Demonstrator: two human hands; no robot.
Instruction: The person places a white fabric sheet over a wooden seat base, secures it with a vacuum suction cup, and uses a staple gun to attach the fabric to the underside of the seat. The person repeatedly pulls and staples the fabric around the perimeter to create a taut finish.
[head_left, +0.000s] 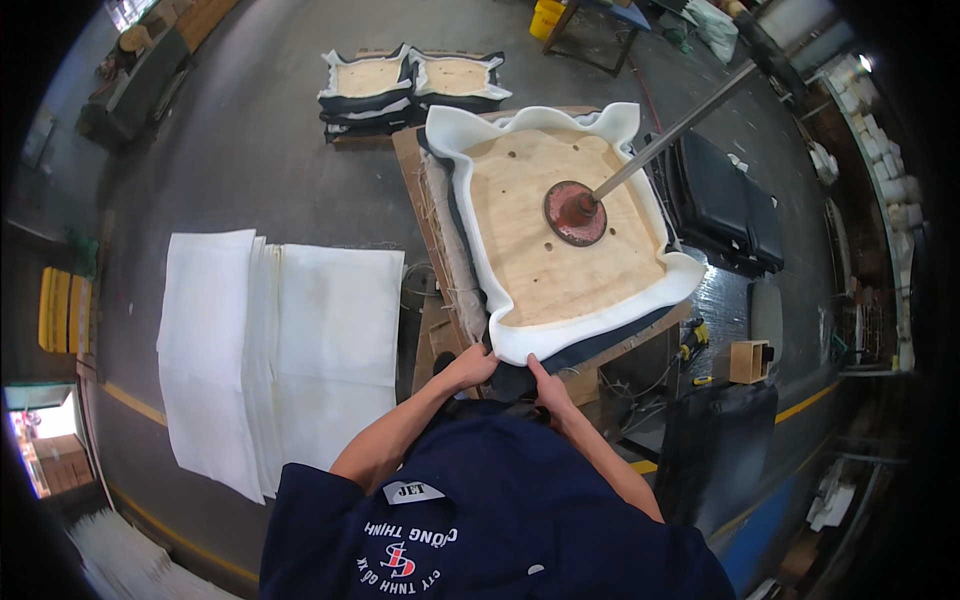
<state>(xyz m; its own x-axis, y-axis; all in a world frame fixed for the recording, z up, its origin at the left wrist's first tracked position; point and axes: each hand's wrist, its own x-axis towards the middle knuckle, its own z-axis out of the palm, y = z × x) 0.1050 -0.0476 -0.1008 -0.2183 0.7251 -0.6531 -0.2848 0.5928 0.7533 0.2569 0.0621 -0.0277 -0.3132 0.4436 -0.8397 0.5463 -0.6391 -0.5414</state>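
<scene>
A square plywood board with several small holes lies in front of me, ringed by turned-up white foam padding. Dark fabric shows below the foam along the near edge. A round reddish press disc on a metal rod bears on the board's middle. My left hand is closed at the near left corner, its fingertips gripping the dark fabric beside the foam. Just to its right, my right hand pinches the same corner, one digit against the foam; its other fingers are partly hidden.
Stacks of white foam sheets stand to my left. Two padded seat stacks sit on a pallet at the far side. Black upholstered cushions, a yellow-and-black power tool and a small wooden box are at the right.
</scene>
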